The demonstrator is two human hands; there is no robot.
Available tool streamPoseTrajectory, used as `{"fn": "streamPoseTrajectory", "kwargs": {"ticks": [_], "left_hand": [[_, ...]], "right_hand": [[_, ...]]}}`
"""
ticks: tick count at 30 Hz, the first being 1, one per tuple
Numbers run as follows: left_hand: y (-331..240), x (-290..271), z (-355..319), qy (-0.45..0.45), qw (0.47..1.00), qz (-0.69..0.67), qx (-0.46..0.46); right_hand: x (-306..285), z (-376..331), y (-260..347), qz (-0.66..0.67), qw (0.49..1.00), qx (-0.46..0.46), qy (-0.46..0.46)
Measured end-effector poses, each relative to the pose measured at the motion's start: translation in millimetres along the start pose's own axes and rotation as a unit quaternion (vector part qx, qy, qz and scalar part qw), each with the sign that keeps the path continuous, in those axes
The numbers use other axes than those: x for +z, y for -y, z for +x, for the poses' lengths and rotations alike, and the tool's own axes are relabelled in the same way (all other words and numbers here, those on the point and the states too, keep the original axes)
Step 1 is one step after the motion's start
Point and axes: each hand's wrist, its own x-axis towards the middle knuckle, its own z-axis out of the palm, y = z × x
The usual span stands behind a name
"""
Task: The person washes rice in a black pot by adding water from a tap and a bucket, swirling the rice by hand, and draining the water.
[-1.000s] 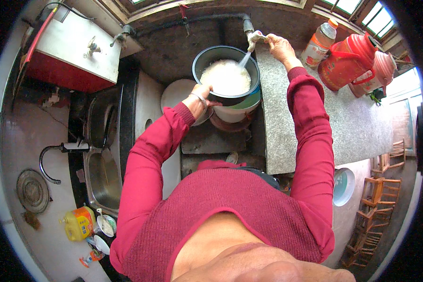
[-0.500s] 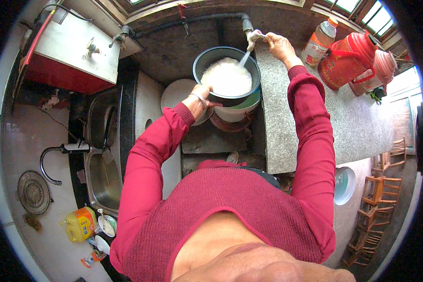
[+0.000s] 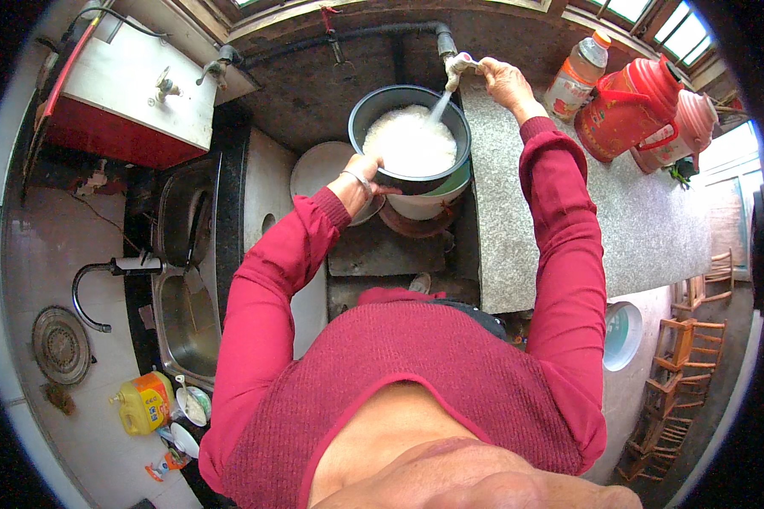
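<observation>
We see a dark pot (image 3: 409,136) with a smooth, matt look, full of white, grainy rice (image 3: 409,142). The counter (image 3: 620,229) on the right is speckled grey stone, polished. The far-right jugs (image 3: 628,110) are glossy red plastic. The sink (image 3: 182,314) on the left is dull steel. Our sleeves (image 3: 267,288) are ribbed knit cloth.

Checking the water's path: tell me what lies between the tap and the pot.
In the head view, a thin stream of water runs from the tap, under the right hand, into the dark pot gripped by the left hand.
</observation>
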Motion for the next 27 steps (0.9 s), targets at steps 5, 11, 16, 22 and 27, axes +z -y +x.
{"fn": "streamPoseTrajectory", "kwargs": {"ticks": [5, 11, 16, 22, 27], "left_hand": [[0, 2, -4, -0.012, 1.000, 0.003, 0.001], [-1, 5, -12, -0.007, 1.000, -0.008, -0.001], [2, 1, -6, -0.004, 1.000, -0.014, -0.001], [1, 2, -12, -0.004, 1.000, 0.002, 0.003], [0, 4, -14, 0.002, 1.000, 0.000, 0.004]], "right_hand": [[3, 1, -3, -0.007, 1.000, -0.005, -0.009], [1, 0, -2, -0.004, 1.000, -0.001, -0.009], [2, 1, -2, -0.004, 1.000, -0.007, -0.004], [-2, -2, 3, -0.004, 1.000, -0.021, -0.010], [3, 2, -4, -0.003, 1.000, -0.016, -0.010]]}}
